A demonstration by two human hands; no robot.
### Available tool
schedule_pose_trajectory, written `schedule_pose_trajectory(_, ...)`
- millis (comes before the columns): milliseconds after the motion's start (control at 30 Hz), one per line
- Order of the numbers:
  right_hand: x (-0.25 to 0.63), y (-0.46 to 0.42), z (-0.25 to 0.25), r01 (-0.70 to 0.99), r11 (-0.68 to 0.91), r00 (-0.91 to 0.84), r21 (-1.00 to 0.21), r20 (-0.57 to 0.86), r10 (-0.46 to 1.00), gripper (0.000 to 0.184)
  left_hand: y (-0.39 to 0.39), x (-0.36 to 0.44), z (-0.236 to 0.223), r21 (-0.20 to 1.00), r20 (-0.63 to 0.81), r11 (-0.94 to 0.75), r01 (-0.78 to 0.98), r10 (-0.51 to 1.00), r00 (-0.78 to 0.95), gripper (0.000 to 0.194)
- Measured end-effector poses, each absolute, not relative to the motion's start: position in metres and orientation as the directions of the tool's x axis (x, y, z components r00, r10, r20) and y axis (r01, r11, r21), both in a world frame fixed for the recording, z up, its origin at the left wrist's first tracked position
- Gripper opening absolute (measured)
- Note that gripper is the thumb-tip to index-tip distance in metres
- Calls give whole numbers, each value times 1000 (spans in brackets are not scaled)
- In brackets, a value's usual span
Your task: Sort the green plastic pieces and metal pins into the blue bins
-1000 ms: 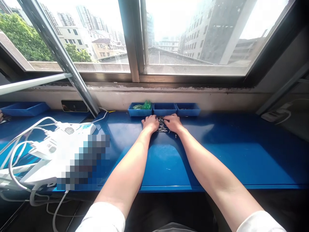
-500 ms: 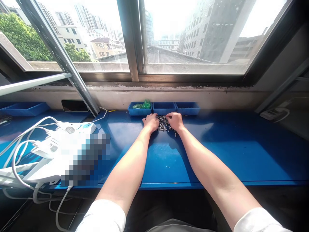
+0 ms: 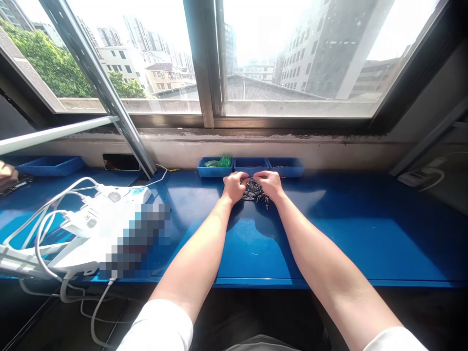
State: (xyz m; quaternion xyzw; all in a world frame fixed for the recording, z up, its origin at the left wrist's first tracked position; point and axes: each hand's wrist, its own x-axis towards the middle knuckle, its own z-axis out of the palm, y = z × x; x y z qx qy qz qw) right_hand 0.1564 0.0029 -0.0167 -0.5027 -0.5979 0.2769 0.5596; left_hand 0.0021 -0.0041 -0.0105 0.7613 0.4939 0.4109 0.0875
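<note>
A pile of slim metal fasteners (image 3: 252, 190), perhaps screws or rivets, lies on the blue table between my hands. My left hand (image 3: 234, 187) is at the pile's left edge, fingers curled together and raised slightly. My right hand (image 3: 269, 183) reaches over the right side, its thumb and fingertips pinched at the far edge. Whatever either hand pinches is too small to make out. Just behind the hands stand three blue bins: the left bin (image 3: 215, 172) holds green plastic bags, while the contents of the middle bin (image 3: 251, 162) and the right bin (image 3: 286, 170) are hard to see.
White power strips with plugs and cables (image 3: 106, 204) and a blurred dark object (image 3: 139, 239) occupy the table's left. A metal shelf post (image 3: 127, 131) rises behind them, near a dark phone-like slab (image 3: 121, 162). Another person's hand (image 3: 7, 176) shows at the far left.
My left hand has lifted slightly and its fingers have drawn into a pinch. My right hand remains pinched at the pile. Another person's hand has come into view at far left.
</note>
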Motion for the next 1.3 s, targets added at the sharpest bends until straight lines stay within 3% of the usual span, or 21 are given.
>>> schedule_pose_trajectory(233,157,6,-18,244,308,182,-920,355,917,19,2,2,-17,566,597,-589,577,775,206,19)
schedule_pose_trajectory(700,155,-6,-11,221,351,56,-910,371,927,23,6,1,-19,539,575,-544,643,796,192,24)
schedule_pose_trajectory(800,159,-5,-10,252,328,125,-910,367,922,24,5,2,-17,559,577,-520,646,804,148,22)
schedule_pose_trajectory(900,168,-3,-8,347,298,302,-889,407,862,29,4,2,-16,591,543,-407,697,839,31,29)
schedule_pose_trajectory(1000,180,0,-8,479,179,458,-859,419,784,41,4,-1,-15,620,472,-292,729,880,-49,31)
schedule_pose_trajectory(1300,196,6,-14,594,44,475,-803,395,786,66,6,-3,-17,629,391,-194,753,916,-90,30)
